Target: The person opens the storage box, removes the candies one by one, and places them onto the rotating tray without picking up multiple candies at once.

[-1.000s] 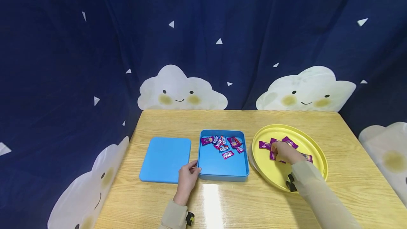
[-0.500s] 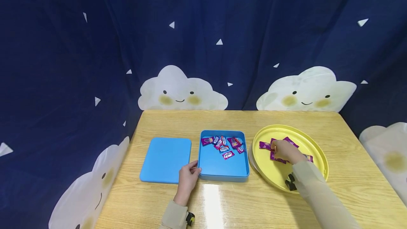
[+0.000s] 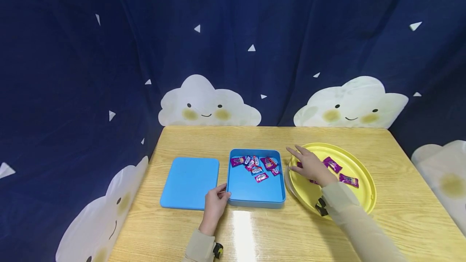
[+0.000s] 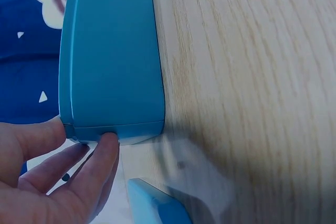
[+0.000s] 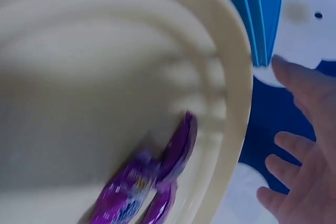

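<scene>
Purple sweets lie in the tray; the right hand, fingers spread and grasping nothing, is over its left side; beside the tray, the box holds mixed sweets; the left hand pinches its near left corner; farther left, the lid lies on the table.

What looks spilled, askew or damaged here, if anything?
Nothing stands out: the visible wrapped candies lie inside the blue box and on the yellow tray; the blue lid lies flat beside the box.
</scene>
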Tool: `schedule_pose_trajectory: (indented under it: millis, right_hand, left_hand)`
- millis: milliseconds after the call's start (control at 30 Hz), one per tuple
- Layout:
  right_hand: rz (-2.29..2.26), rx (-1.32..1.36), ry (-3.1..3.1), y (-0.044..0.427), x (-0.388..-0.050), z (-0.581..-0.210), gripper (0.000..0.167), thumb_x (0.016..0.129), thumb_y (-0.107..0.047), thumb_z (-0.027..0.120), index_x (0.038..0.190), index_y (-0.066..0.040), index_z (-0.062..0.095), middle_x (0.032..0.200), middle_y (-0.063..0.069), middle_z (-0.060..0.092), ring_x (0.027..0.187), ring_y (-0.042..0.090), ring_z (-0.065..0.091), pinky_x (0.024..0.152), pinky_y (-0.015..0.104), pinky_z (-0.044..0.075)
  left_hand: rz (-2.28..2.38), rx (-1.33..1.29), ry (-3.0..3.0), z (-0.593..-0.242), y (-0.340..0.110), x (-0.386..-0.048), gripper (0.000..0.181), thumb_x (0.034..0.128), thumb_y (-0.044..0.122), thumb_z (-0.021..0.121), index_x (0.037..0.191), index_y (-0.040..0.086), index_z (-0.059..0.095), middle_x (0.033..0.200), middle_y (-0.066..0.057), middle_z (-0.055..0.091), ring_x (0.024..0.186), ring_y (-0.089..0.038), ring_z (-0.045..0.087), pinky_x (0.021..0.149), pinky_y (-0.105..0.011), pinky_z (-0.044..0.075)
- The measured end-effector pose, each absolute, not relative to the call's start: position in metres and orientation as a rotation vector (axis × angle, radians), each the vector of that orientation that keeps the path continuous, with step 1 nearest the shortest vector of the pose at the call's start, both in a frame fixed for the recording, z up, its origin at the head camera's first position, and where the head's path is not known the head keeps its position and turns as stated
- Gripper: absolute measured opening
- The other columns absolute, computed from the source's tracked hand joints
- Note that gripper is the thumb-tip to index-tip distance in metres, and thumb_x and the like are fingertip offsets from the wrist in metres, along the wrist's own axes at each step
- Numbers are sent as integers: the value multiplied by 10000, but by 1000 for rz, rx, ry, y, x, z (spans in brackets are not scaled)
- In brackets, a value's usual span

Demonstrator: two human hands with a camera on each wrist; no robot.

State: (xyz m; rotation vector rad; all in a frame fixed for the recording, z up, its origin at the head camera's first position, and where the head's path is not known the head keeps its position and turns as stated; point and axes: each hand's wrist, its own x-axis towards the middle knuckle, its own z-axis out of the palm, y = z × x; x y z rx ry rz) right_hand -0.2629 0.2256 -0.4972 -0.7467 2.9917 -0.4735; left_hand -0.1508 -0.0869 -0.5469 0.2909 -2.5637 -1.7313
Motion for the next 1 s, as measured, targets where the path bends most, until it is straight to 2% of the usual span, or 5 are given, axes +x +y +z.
schedule_pose_trajectory:
  millis: [233, 467, 633, 800, 1000]
  right_hand:
    - [-453, -779, 2926, 196, -264, -501, 685, 845, -293, 657, 1426, -125, 335, 1445, 245, 265, 1288, 488, 240, 1026, 635, 174]
    - [-398, -895, 2869, 163, -265, -503, 674, 842, -307, 658, 1421, -144, 355, 1434, 220, 309, 1290, 441, 289, 1031, 592, 236]
    - [-382, -956, 2804, 143, -264, -504, 626, 840, -250, 670, 1388, -101, 408, 1397, 221, 367, 1273, 416, 335, 1026, 559, 280]
    - [-329, -962, 2732, 126, -265, -505, 526, 823, -180, 691, 1300, -58, 508, 1297, 198, 476, 1203, 378, 436, 988, 518, 362]
    - [-242, -890, 2680, 110, -268, -508, 383, 813, -73, 687, 1188, -56, 610, 1176, 146, 576, 1099, 308, 541, 939, 456, 436]
  left_hand:
    - [-1718, 278, -2564, -547, -87, -150, 329, 843, 3, 622, 1160, -77, 590, 1064, -220, 629, 872, -272, 638, 668, -288, 541]
    - [-1720, 275, -2564, -547, -88, -150, 330, 844, 3, 623, 1162, -81, 587, 1066, -223, 628, 872, -268, 640, 677, -286, 542]
    - [-1719, 267, -2565, -547, -88, -150, 335, 842, 10, 630, 1161, -83, 587, 1063, -222, 628, 866, -265, 641, 670, -278, 541]
    - [-1717, 265, -2562, -549, -88, -151, 334, 839, 6, 631, 1159, -82, 589, 1053, -217, 633, 860, -259, 644, 665, -270, 541]
    - [-1729, 276, -2554, -550, -88, -152, 334, 838, -3, 629, 1161, -81, 588, 1057, -215, 632, 859, -258, 645, 663, -268, 541]
